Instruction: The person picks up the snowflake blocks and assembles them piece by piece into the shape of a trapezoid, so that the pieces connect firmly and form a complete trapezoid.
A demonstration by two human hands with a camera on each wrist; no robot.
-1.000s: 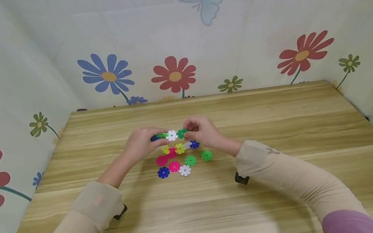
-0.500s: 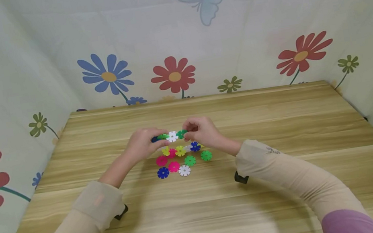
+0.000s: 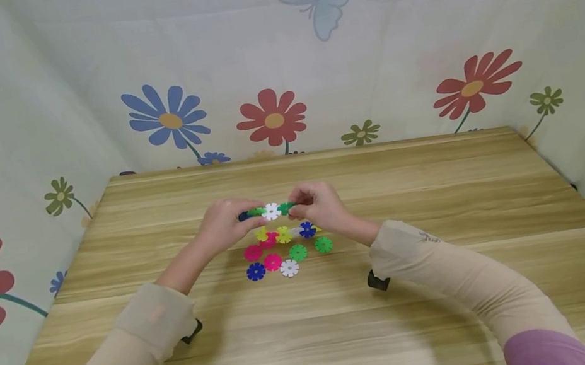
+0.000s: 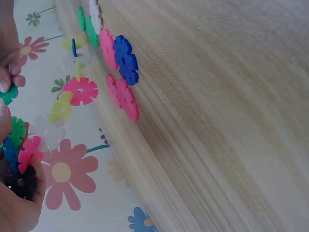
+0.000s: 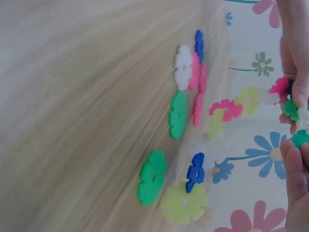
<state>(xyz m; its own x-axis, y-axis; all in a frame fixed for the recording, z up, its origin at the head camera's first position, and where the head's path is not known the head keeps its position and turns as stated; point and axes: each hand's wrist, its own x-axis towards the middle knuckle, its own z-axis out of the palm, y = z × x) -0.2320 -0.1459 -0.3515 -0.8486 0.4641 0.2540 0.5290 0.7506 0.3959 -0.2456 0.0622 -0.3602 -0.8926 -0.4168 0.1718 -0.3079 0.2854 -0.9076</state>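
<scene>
Above the table, my left hand [image 3: 225,223] holds linked plastic snowflake discs, including a pink disc [image 4: 30,153] and a dark disc [image 4: 21,183]. A white snowflake disc [image 3: 271,212] extends from these toward my right hand [image 3: 322,208]. My right fingers and thumb pinch a green snowflake disc [image 3: 284,209], which meets the white one's edge. How deeply their slots engage is too small to tell. From the held group hangs a chain with a yellow disc [image 5: 249,99], a pink disc [image 5: 227,110] and a blue disc [image 5: 195,172]. My fingers partly cover the held discs.
Loose discs lie on the wooden table [image 3: 316,332] below my hands: a blue disc [image 3: 256,271], a white disc [image 3: 289,268], two pink discs [image 3: 273,262] and two green discs [image 3: 323,244]. A flower-printed cloth [image 3: 392,52] stands behind the table.
Both hands stay nearly in place. The white disc has shifted slightly right, and the green disc looks narrower, overlapping it more. The hanging chain sways a little.
</scene>
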